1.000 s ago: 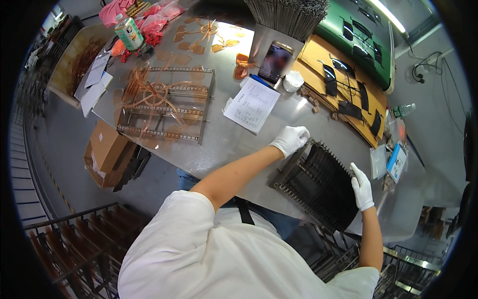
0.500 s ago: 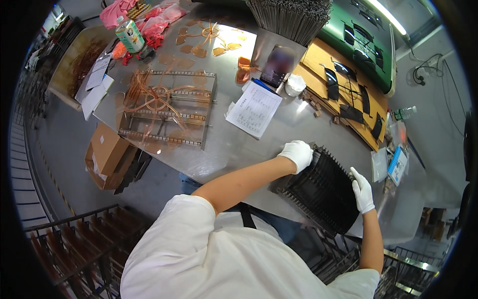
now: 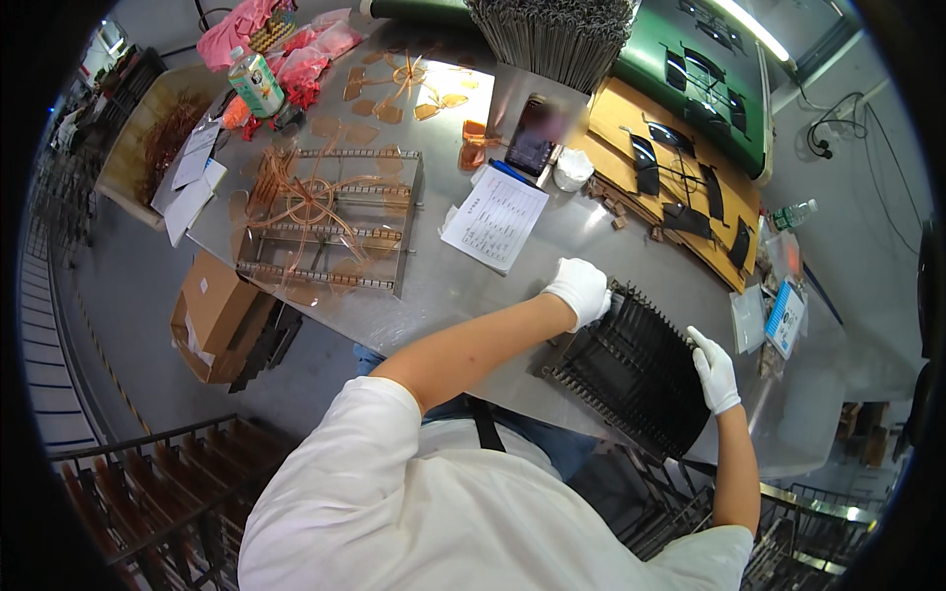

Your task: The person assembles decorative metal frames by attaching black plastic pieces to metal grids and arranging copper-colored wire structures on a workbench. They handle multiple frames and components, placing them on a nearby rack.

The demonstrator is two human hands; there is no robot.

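A black slotted rack [image 3: 631,369] filled with thin, dark, curved sheets sits tilted at the table's front edge, with toothed rails along its sides. My left hand [image 3: 579,293], in a white glove, is closed in a fist at the rack's upper left corner; whatever its fingers grip is hidden. My right hand [image 3: 715,372], also gloved in white, rests along the rack's right side with its fingers stretched out against the edge.
A metal frame rack [image 3: 399,241] with amber lens pieces on stems stands at left. Papers [image 3: 496,219], a phone [image 3: 534,136] and a crumpled white wad [image 3: 573,169] lie mid-table. Cardboard [image 3: 631,148] with black lens pieces, a bundle of wires [image 3: 552,39] and a bottle [image 3: 256,84] are farther back.
My left hand has shifted slightly up and left at the rack's corner, its fingers more curled. My right hand stays at the rack's right side. The whole view has shifted a little.
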